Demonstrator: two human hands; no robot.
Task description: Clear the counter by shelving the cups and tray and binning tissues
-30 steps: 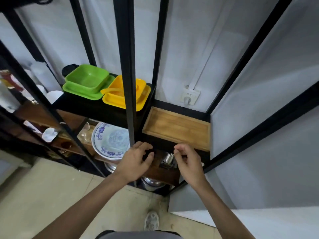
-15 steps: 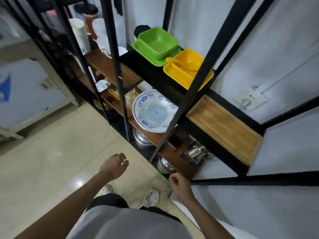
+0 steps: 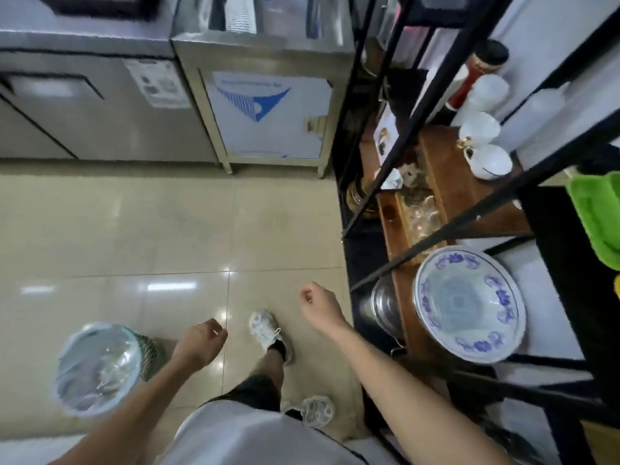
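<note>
My left hand (image 3: 200, 344) hangs over the tiled floor with its fingers curled and nothing in it. My right hand (image 3: 318, 305) is also loosely closed and empty, just left of the black metal shelf rack (image 3: 416, 105). White cups (image 3: 486, 149) stand on a wooden shelf at the upper right. A bin (image 3: 97, 367) lined with a clear bag sits on the floor at the lower left, beside my left forearm. The wooden tray is out of view.
A blue-and-white bowl (image 3: 468, 305) rests on a lower shelf near a steel pot (image 3: 385, 308). A green tray (image 3: 600, 216) shows at the right edge. Stainless steel cabinets (image 3: 265, 105) line the far wall. My feet (image 3: 268, 330) stand on the floor.
My hands left the shelf edge by the wooden tray and dropped to my sides. The view swung left and down, away from the rack toward the floor, bin and steel cabinets.
</note>
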